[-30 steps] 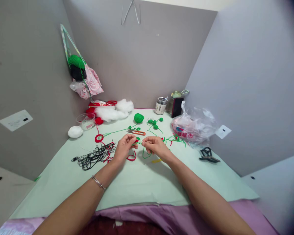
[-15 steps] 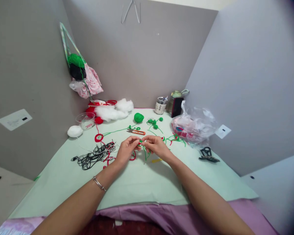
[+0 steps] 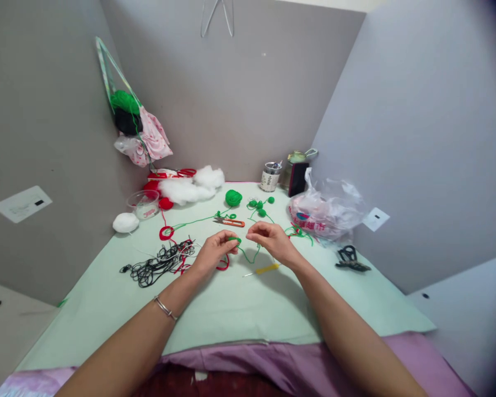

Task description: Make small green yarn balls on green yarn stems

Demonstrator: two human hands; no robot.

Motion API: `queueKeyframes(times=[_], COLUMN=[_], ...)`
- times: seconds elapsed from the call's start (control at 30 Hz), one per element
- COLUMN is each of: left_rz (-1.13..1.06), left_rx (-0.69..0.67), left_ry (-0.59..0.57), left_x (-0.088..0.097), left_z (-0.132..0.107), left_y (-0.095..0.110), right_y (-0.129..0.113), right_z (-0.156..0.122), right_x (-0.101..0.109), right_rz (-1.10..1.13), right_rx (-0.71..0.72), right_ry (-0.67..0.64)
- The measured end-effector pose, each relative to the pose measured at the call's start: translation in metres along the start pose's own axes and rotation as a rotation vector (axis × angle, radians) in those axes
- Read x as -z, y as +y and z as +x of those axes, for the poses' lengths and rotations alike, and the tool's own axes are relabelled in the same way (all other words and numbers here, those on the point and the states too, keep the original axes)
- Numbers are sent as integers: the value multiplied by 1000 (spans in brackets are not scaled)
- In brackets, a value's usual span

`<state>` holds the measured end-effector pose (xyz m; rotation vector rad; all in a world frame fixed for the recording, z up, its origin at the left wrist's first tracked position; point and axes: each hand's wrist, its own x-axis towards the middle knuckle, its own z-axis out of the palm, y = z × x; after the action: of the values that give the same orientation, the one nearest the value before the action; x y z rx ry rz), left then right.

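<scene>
My left hand (image 3: 217,249) is closed, its thumb and fingertips pinching a small green yarn piece (image 3: 235,240). From that piece a green yarn strand (image 3: 248,259) sags in a loop and rises to the underside of my right hand (image 3: 270,241). The right fingers are pinched together, a short gap away from the left fingertips; the strand runs up into them, though its end is hidden. On the cloth below my right hand lies a crochet hook with a yellow handle (image 3: 267,269). Orange-handled thread snips (image 3: 230,222) rest just beyond both hands.
A green yarn ball (image 3: 233,198) and small green balls (image 3: 262,212) lie behind the snips. Tangled black cord (image 3: 161,264) is at left, near white stuffing (image 3: 186,190) and a clear tub (image 3: 144,204). To the right are a plastic bag (image 3: 326,209) and a black claw clip (image 3: 351,259).
My right hand has moved right, away from the left fingertips, and a green strand now hangs between them. The yellow crochet hook shows more fully. My left hand has barely moved.
</scene>
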<state>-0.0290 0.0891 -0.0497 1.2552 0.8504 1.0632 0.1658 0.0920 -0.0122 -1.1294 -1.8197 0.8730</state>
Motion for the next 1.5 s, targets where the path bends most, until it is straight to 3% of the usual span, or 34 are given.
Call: queueKeyframes(times=[0.13, 0.53, 0.93, 1.33, 1.5], left_rz=[16, 22, -33, -45, -118], left_rx=[-6, -20, 126, 112, 119], left_ry=[-22, -46, -309, -187, -90], left_x=[1, 2, 6, 4, 1], left_z=[0, 0, -3, 0, 0], left_y=[-3, -3, 7, 4, -1], right_y=[-1, 8, 0, -7, -8], right_z=[-1, -1, -2, -7, -11], right_x=[5, 6, 13, 2, -11], right_rz=[-175, -358, -29, -210, -306], right_rx=[129, 246, 150, 193, 327], right_ry=[18, -58, -280, -176, -129])
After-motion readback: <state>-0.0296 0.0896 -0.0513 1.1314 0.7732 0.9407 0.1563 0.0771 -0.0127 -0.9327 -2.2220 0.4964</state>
